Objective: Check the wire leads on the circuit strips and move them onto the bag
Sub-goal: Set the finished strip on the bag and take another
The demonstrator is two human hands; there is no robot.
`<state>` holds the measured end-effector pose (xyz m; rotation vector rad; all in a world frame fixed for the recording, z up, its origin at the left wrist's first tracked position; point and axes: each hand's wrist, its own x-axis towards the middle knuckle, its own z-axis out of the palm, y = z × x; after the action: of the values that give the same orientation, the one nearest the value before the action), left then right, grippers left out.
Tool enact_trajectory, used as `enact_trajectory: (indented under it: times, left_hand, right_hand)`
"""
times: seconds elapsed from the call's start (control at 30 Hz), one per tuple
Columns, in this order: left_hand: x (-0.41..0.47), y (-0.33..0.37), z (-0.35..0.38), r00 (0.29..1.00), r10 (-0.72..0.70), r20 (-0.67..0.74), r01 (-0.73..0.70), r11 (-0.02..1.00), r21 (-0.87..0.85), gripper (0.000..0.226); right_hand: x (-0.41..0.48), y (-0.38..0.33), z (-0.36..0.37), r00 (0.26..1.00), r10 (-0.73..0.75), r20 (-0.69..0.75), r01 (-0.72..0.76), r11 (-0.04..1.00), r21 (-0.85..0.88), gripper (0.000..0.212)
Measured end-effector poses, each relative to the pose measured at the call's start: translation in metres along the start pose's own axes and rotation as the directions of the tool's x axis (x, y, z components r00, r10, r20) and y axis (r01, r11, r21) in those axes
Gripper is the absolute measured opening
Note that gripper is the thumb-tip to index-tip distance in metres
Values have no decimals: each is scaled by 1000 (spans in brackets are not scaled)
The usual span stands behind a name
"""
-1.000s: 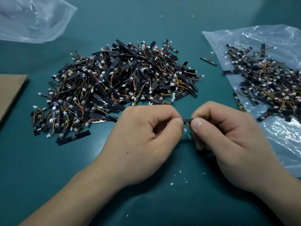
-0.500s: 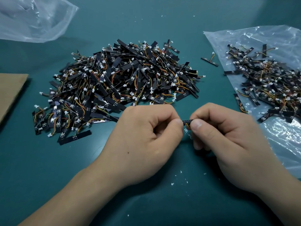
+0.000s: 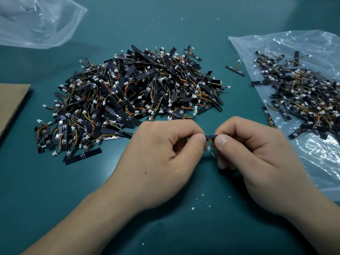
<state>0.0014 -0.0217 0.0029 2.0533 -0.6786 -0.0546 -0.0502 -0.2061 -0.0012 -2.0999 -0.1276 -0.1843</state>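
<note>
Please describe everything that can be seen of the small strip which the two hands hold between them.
The circuit strip is a thin, black, board-like piece with tiny pale markings on its face. Only a short middle part shows; both ends are hidden by fingers. It lies about level over the teal table, nearer than the big pile. The left hand pinches one end, the right hand the other. Orange and yellow wire leads hang from its lower edge beside the right thumb.

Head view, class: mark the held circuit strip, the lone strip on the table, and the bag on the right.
held circuit strip [image 3: 210, 136], head view, its exposed black middle.
lone strip [image 3: 234, 70], head view, middle of its black bar.
bag [image 3: 320, 162], head view, bare plastic near its front edge.
</note>
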Motion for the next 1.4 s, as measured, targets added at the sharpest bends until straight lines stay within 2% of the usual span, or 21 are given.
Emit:
enact_trajectory:
  times: [0.27,0.47,0.63,0.87,0.97,1.03,1.2,1.27,1.33,1.4]
  left_hand:
    - [0,2,-3,1000,-10,5,11,998,-66,25]
    - [-1,2,-1,999,2,34,0,999,-53,23]
    - [0,1,-3,998,1,56,4,995,-102,25]
    - [-2,3,-3,998,16,62,-14,999,-36,25]
    - [-1,2,-4,999,12,42,-6,990,-138,26]
    - [-1,1,-5,999,19,40,-11,983,-185,26]
    - [-2,2,-4,997,56,45,-46,978,-205,15]
    - [-2,0,-3,997,30,-66,-47,963,-265,26]
    - [0,-4,-3,977,-33,-212,-21,968,-249,30]
    - [1,-5,-2,955,-67,-289,25,989,-146,28]
  right_hand:
    - [0,-2,1,1000,-1,24,2,1000,-16,25]
    - [-1,-1,-2,996,-8,88,12,999,-44,38]
    - [-2,-1,-4,994,-28,106,30,999,-19,37]
    - [-2,-1,-2,995,-51,87,58,995,-86,37]
    - [-3,-3,-1,995,-78,58,79,997,-25,30]
    - [-3,-2,-3,996,-64,54,61,996,60,34]
    - [-4,-2,-6,971,-120,208,110,992,59,40]
    - [-4,0,-5,987,-107,117,95,990,109,42]
    - [-1,2,-3,992,-44,-121,70,973,218,43]
    - [4,4,-4,945,60,-323,49,946,319,32]
